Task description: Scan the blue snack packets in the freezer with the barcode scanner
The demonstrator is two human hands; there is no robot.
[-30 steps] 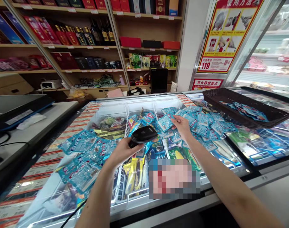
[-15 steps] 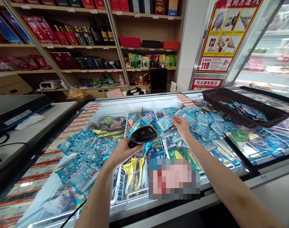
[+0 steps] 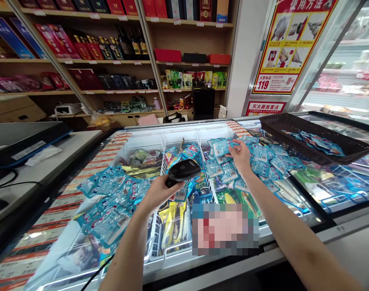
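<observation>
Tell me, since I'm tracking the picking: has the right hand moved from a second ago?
Yes. The right hand moved away from the person, further along the white wire divider, holding a blue plastic packet.

Both bare forearms stretch forward from the lower edge of view. The left hand (image 3: 158, 193) is curled tight in a fist-like grip (thumb side up), wrist nearly straight. The right hand (image 3: 241, 157) reaches further out, fingers pinched together, palm turned left.
</observation>
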